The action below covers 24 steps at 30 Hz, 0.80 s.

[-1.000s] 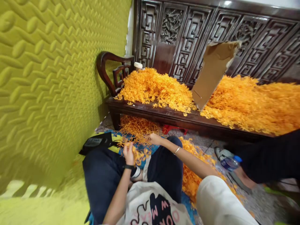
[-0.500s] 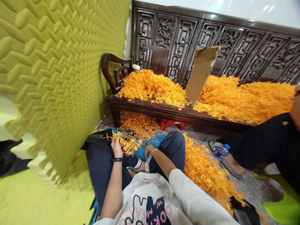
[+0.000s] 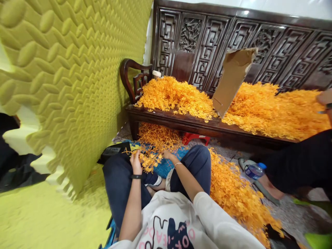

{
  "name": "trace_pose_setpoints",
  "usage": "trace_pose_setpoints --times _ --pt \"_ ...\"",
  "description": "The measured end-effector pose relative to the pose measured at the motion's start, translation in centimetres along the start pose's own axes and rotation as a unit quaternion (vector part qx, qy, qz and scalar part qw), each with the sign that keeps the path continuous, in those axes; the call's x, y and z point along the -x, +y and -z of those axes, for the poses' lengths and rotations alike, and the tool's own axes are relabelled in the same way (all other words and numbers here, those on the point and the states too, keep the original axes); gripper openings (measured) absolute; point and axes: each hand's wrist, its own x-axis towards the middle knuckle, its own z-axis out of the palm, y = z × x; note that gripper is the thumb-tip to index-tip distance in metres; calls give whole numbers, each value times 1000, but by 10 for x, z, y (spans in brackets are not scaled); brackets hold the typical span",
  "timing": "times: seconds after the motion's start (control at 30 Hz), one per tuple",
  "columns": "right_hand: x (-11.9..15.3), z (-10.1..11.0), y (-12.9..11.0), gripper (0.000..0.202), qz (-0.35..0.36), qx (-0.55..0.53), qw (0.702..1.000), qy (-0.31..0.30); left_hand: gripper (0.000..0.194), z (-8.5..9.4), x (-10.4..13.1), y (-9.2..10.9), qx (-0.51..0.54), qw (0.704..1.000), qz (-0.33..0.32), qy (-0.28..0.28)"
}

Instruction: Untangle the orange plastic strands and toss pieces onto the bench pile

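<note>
My left hand (image 3: 136,162) is closed around a bunch of orange artificial-flower sprigs (image 3: 150,161) above my left knee. The blossoms fan out to the right of the fingers, and thin stems stick out to the left. My right hand (image 3: 168,155) is at the right end of this bunch, beside my right knee, with its fingers curled in. What it pinches, if anything, is too small to make out. Just beyond both hands, a tangle of thin orange stems (image 3: 158,136) spills from under the bench onto a blue sheet (image 3: 166,168).
A dark carved bench (image 3: 181,121) carries heaps of orange blossoms (image 3: 173,93), split by an upright cardboard piece (image 3: 232,81). Another orange heap (image 3: 230,193) lies on the floor at right. A red stool (image 3: 195,136), a water bottle (image 3: 255,171) and another person's leg (image 3: 306,166) are nearby. Yellow foam matting (image 3: 77,86) rises at left.
My right hand has moved forward from beside my right knee toward the orange stems. My left hand keeps its hold on the sprigs. The view has turned slightly left.
</note>
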Motion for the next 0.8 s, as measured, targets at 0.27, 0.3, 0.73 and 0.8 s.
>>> trace_pose_setpoints --times 0.27,0.3,0.73,0.8 --pt "9 9 -21 31 -18 -198 978 54 24 -8 12 32 44 997 3 -65" --pt "14 12 -24 30 -4 -227 972 63 23 -12 14 41 49 996 -7 -70" --pt "123 53 -58 43 277 -410 822 283 26 -75 73 131 24 969 -95 -226" --pt "128 56 -61 37 270 -368 827 328 26 -75 80 128 -8 966 -93 -241"
